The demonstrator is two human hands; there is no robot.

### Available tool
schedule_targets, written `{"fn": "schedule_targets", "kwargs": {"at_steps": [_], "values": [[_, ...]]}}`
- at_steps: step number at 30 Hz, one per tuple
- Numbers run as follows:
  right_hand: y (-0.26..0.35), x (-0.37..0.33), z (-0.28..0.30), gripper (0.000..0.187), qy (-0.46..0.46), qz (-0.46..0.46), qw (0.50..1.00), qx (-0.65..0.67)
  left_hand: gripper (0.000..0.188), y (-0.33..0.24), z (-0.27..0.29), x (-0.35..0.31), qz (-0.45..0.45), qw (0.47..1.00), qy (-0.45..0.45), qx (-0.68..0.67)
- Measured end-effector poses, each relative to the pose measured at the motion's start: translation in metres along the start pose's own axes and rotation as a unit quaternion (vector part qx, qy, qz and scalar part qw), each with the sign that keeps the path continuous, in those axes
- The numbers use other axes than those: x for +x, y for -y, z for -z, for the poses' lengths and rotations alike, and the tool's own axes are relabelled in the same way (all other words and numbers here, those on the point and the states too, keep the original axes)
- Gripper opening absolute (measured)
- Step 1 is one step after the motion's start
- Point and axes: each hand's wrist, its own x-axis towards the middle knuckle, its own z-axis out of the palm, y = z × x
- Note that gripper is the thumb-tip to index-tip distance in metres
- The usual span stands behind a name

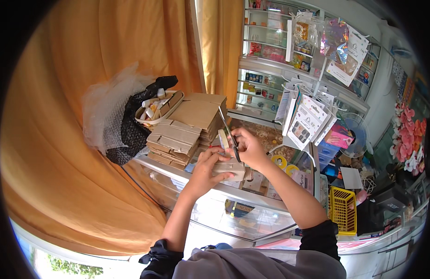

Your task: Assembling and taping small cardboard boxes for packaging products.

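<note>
My left hand point(206, 171) is closed around a small brown cardboard box point(230, 168) at the front of the glass counter. Scissors with dark handles point(236, 152) are in my right hand point(248, 148), just above the box; their blades point up and away from me. Beside the blades is a pale roll of tape point(223, 138), partly covered by my fingers, and whether a hand touches it I cannot tell. Stacks of folded cardboard boxes point(172, 139) lie to the left of my hands, with flat brown cardboard point(198, 109) behind them.
A basket of small bottles point(152, 117) sits on the cardboard, beside black bubble wrap point(126, 135) and clear bubble wrap point(103, 107). To the right stand a rack of hanging packets point(305, 122), a fan point(354, 132) and a yellow basket point(343, 211). Orange curtains point(75, 162) hang at left.
</note>
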Motion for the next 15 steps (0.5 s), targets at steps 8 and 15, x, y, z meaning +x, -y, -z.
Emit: {"fn": "schedule_targets", "kwargs": {"at_steps": [8, 15], "values": [[-0.007, 0.001, -0.004, 0.043, -0.039, 0.029, 0.999, 0.002, 0.043, -0.005, -0.001, 0.001, 0.003, 1.0, -0.019, -0.007], [-0.01, 0.004, 0.008, 0.047, -0.02, -0.017, 1.0, -0.015, 0.045, -0.013, 0.001, 0.003, 0.004, 1.0, 0.006, 0.021]]}}
